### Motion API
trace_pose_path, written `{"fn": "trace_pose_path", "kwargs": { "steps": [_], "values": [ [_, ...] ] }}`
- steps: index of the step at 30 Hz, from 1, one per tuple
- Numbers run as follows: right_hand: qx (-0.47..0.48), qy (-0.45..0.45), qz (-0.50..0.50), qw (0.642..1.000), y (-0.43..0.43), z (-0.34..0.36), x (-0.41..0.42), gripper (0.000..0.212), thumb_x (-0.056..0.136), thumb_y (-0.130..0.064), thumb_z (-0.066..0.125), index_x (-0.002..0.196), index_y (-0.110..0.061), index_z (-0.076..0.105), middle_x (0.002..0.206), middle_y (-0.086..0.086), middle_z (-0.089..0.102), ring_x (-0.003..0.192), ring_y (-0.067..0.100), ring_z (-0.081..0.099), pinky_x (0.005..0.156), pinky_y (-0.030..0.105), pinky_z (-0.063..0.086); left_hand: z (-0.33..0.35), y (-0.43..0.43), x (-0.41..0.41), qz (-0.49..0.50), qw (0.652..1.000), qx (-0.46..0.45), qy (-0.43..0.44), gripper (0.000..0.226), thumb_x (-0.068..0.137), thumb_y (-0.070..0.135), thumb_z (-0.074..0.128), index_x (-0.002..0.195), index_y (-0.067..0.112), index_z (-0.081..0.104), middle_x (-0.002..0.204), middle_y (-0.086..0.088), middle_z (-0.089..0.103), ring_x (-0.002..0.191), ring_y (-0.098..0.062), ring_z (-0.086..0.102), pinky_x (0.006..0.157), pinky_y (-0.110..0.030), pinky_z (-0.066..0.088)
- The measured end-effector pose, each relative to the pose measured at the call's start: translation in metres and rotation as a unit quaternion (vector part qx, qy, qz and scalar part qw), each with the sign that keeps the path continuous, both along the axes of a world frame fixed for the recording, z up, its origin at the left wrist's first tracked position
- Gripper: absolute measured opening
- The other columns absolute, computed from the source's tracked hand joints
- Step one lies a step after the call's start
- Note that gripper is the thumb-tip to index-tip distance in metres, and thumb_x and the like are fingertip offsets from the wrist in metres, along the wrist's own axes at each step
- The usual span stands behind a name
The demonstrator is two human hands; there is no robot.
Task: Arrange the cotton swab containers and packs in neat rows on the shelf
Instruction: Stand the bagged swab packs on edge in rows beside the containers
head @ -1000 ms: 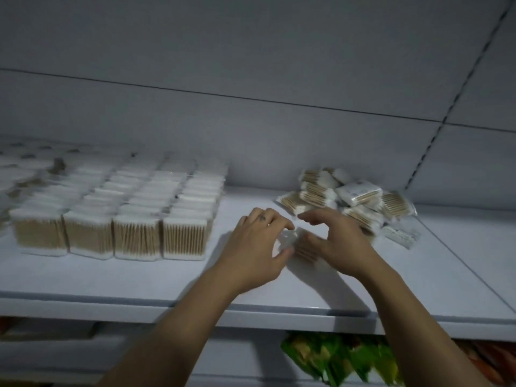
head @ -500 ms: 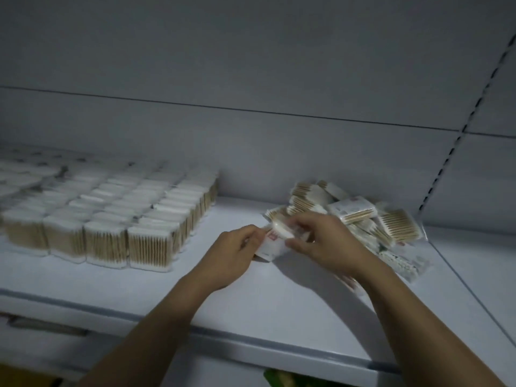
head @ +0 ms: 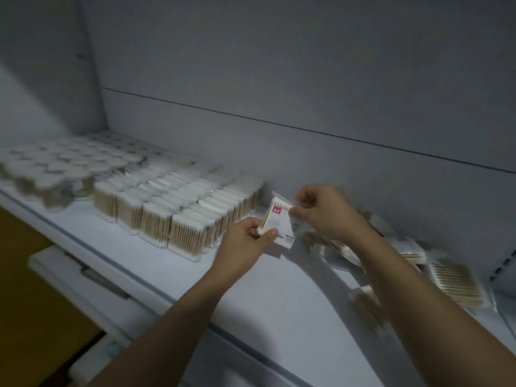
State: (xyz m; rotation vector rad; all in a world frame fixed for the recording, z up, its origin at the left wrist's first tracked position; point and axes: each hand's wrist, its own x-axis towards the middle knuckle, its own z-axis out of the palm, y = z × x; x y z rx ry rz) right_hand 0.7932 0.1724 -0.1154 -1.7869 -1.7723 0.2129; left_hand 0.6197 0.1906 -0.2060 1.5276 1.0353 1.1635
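Far on the left, round tubs of cotton swabs (head: 55, 174) are sitting on the white shelf (head: 265, 303), and they look blurry. Next to them, square swab boxes (head: 178, 210) are standing in neat rows. Just right of the boxes, the left hand (head: 245, 244) is pinching the bottom of a small swab pack (head: 275, 219) with a red label. The pack is up in the air, a little above the shelf. The right hand (head: 321, 210) is pinching the pack's top edge. Further right, more packs (head: 455, 280) are lying in a messy pile.

Far-left round containers (head: 55, 174) blurred; loose packs (head: 455, 277) (right side) partly hidden behind forearm (head: 413, 291).
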Motion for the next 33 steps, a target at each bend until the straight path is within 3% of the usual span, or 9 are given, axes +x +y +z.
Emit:
{"fn": "trace_pose_path", "kwargs": {
  "steps": [5,10,14,20,22,26,27,30,33],
  "values": [
    [-0.023,-0.159,-0.045,0.986,0.029,0.008,0.009,0.014,0.083,-0.030,0.066,0.096,-0.024,0.066,0.103,-0.002,0.068,0.089,0.018,0.061,0.072,0.028,0.047,0.003,0.013,0.004,0.022,0.988,-0.016,0.153,0.030,0.085,0.040,0.069,0.110,0.031,0.055,0.087,0.006,0.066,0.084,-0.011,0.065,0.077,-0.031,0.054],
    [-0.033,-0.206,-0.076,0.975,0.072,0.007,0.010,0.012,0.088,-0.027,0.061,0.097,-0.021,0.064,0.105,0.001,0.066,0.090,0.022,0.059,0.073,0.027,0.039,0.000,0.032,0.009,-0.011,0.920,0.110,0.376,0.034,0.091,0.045,0.058,0.119,0.026,0.059,0.119,0.007,0.061,0.107,-0.010,0.058,0.092,-0.028,0.047],
    [-0.025,-0.280,-0.060,0.958,0.113,-0.005,-0.001,0.018,0.089,-0.028,0.060,0.097,-0.014,0.068,0.101,0.006,0.068,0.094,0.026,0.061,0.081,0.029,0.041,0.002,0.063,0.028,-0.028,0.881,0.149,0.449,0.048,0.095,0.043,0.050,0.136,0.018,0.049,0.136,-0.001,0.050,0.124,-0.021,0.050,0.100,-0.037,0.045],
    [-0.003,-0.378,-0.059,0.924,0.155,-0.030,-0.011,0.020,0.089,-0.026,0.059,0.097,-0.010,0.068,0.101,0.011,0.066,0.093,0.030,0.063,0.067,0.030,0.042,-0.014,0.086,0.042,-0.024,0.859,0.185,0.478,0.048,0.097,0.031,0.043,0.142,0.014,0.041,0.140,-0.005,0.046,0.125,-0.027,0.042,0.104,-0.035,0.035],
    [0.007,-0.422,-0.060,0.904,0.160,-0.034,-0.014,0.016,0.081,-0.027,0.068,0.086,-0.011,0.070,0.090,0.010,0.068,0.082,0.029,0.065,0.062,0.029,0.040,-0.018,0.089,0.042,-0.024,0.865,0.184,0.466,0.049,0.096,0.032,0.044,0.141,0.013,0.042,0.139,-0.005,0.047,0.125,-0.026,0.042,0.104,-0.035,0.034],
    [0.031,-0.467,-0.043,0.883,0.167,-0.040,-0.013,0.036,0.030,-0.024,0.091,0.046,-0.015,0.059,0.050,0.003,0.055,0.047,0.023,0.056,0.050,0.020,0.039,-0.016,0.089,0.043,-0.041,0.870,0.176,0.459,0.043,0.094,0.033,0.046,0.132,0.013,0.050,0.132,-0.005,0.051,0.121,-0.026,0.045,0.098,-0.036,0.038],
    [0.035,-0.469,-0.040,0.881,0.167,-0.040,-0.013,0.035,0.033,-0.023,0.090,0.049,-0.014,0.061,0.053,0.004,0.058,0.052,0.023,0.058,0.051,0.021,0.041,-0.016,0.088,0.044,-0.045,0.867,0.179,0.464,0.041,0.093,0.033,0.046,0.130,0.014,0.051,0.131,-0.005,0.052,0.119,-0.026,0.045,0.097,-0.036,0.039],
    [-0.015,-0.445,-0.038,0.895,0.161,-0.035,-0.018,0.020,0.081,-0.025,0.070,0.091,-0.008,0.070,0.096,0.010,0.067,0.094,0.027,0.060,0.075,0.030,0.042,-0.012,0.085,0.042,-0.057,0.867,0.179,0.462,0.040,0.094,0.034,0.045,0.128,0.014,0.052,0.130,-0.006,0.052,0.118,-0.027,0.046,0.097,-0.037,0.039],
    [-0.059,-0.391,-0.035,0.918,0.147,-0.024,-0.011,0.037,0.090,-0.037,0.058,0.118,-0.014,0.063,0.119,0.010,0.061,0.113,0.027,0.051,0.093,0.031,0.033,-0.008,0.083,0.040,-0.086,0.868,0.191,0.449,0.042,0.094,0.034,0.045,0.132,0.015,0.050,0.132,-0.006,0.051,0.118,-0.026,0.046,0.098,-0.037,0.039]
  ]
}}
